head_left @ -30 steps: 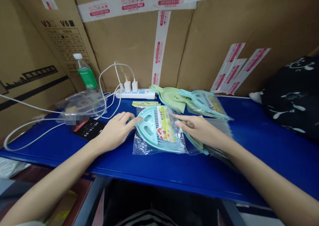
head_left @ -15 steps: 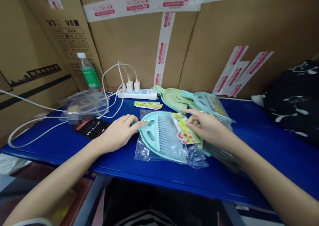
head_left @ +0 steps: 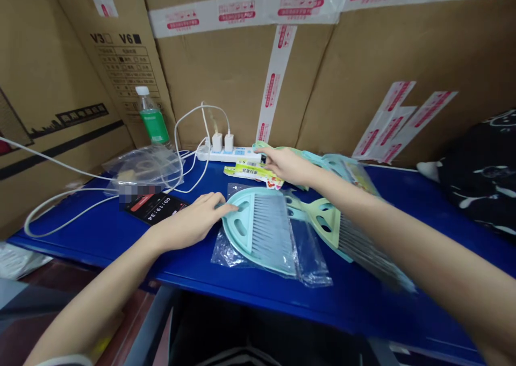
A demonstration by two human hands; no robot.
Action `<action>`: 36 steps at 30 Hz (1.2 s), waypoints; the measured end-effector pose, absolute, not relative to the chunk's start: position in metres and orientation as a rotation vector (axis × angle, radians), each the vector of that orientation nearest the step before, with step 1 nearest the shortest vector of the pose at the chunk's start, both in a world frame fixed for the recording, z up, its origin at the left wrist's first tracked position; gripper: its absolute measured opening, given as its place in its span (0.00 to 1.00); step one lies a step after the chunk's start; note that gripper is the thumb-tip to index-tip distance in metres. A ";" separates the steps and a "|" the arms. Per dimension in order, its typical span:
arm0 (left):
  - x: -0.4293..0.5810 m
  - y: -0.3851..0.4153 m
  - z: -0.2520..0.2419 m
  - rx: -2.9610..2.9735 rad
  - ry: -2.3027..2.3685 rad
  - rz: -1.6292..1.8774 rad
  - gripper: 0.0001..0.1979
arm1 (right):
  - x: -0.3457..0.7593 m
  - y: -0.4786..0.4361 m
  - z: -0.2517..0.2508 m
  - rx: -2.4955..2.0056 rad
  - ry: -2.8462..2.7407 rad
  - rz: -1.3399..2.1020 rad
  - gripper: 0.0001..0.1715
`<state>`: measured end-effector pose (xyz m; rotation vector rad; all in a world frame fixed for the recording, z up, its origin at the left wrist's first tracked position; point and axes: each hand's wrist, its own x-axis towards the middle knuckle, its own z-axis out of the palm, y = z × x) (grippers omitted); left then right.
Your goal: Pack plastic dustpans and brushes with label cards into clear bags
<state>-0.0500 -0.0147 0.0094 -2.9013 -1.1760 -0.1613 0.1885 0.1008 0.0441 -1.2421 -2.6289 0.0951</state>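
My left hand is closed around the handle end of a light-blue dustpan, its thumb on top. A matching brush with pale bristles lies in the pan, inside a clear plastic bag. Near the power strip, my right hand pinches the right end of a yellow-green printed label card; its fingertips are partly hidden. Under my right forearm lies a green hand brush with grey bristles, over a light-blue piece.
Behind my right arm are more green and blue dustpans, partly bagged. A white power strip with chargers and cables, a green-labelled bottle, a phone and crumpled plastic are at the left. Cardboard boxes wall the back.
My right hand has carried the label card from above the bagged dustpan back and left to the card by the power strip. My left hand still holds the dustpan.
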 end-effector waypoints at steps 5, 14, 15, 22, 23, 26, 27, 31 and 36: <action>-0.058 -0.012 0.012 -2.949 -1.243 -0.153 0.25 | 0.156 0.133 0.029 -1.316 -2.683 0.025 0.20; -0.067 -0.017 0.013 -2.884 -1.338 -0.109 0.29 | 0.185 0.104 0.045 -1.172 -2.773 -0.013 0.20; -0.069 -0.017 0.014 -2.881 -1.344 -0.111 0.29 | 0.196 0.094 0.045 -1.167 -2.803 0.009 0.20; -0.069 -0.014 0.022 -2.953 -1.390 -0.146 0.22 | 0.251 0.034 0.014 -1.199 -2.873 0.104 0.30; -0.068 -0.013 0.023 -2.962 -1.402 -0.138 0.21 | 0.252 0.029 0.010 -1.231 -2.841 0.066 0.29; -0.065 -0.012 0.026 -2.972 -1.406 -0.133 0.20 | 0.254 0.022 0.005 -1.269 -2.789 0.005 0.28; -0.064 -0.011 0.026 -2.973 -1.395 -0.144 0.20 | 0.255 0.021 0.006 -1.259 -2.782 0.007 0.28; -0.062 -0.011 0.025 -2.998 -1.330 -0.206 0.19 | 0.266 0.019 0.009 -1.238 -2.793 0.051 0.25; -0.056 -0.010 0.027 -3.024 -1.303 -0.243 0.18 | 0.286 0.022 0.011 -1.195 -2.760 0.153 0.24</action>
